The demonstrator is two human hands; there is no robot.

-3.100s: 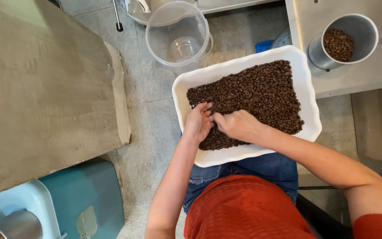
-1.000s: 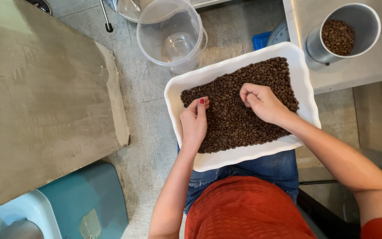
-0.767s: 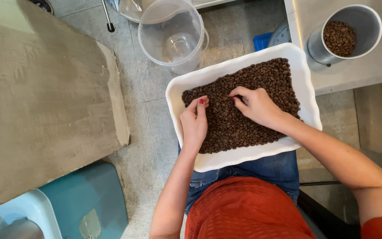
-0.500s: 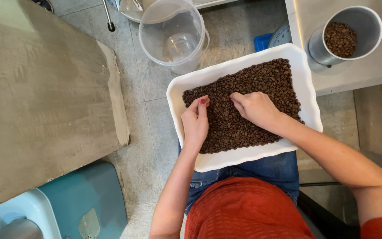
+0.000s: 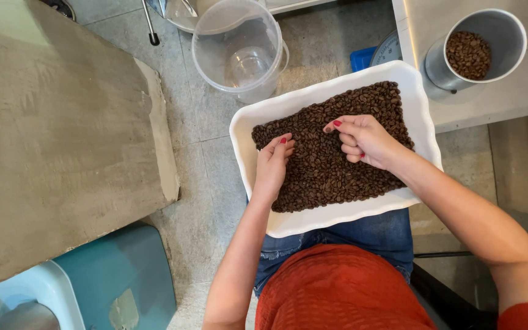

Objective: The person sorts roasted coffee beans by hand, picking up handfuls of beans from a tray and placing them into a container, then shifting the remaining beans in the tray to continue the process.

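Note:
A white rectangular tray (image 5: 247, 131) rests on my lap, filled with dark roasted coffee beans (image 5: 325, 171). My left hand (image 5: 273, 165) lies on the beans at the tray's left side, fingers curled and tips in the heap. My right hand (image 5: 365, 140) hovers over the middle of the beans with thumb and forefinger pinched together and the other fingers curled under; whether a bean sits between them is too small to tell.
A grey cup (image 5: 478, 52) of coffee beans stands on a counter (image 5: 520, 91) at top right. A clear plastic bucket (image 5: 239, 49) sits on the tiled floor beyond the tray. A large concrete slab (image 5: 56, 134) fills the left; a teal bin (image 5: 117, 281) is at bottom left.
My right hand has slid from the tray's far right towards the middle of the beans and pinched its fingers. My left hand has stayed at the left side of the heap.

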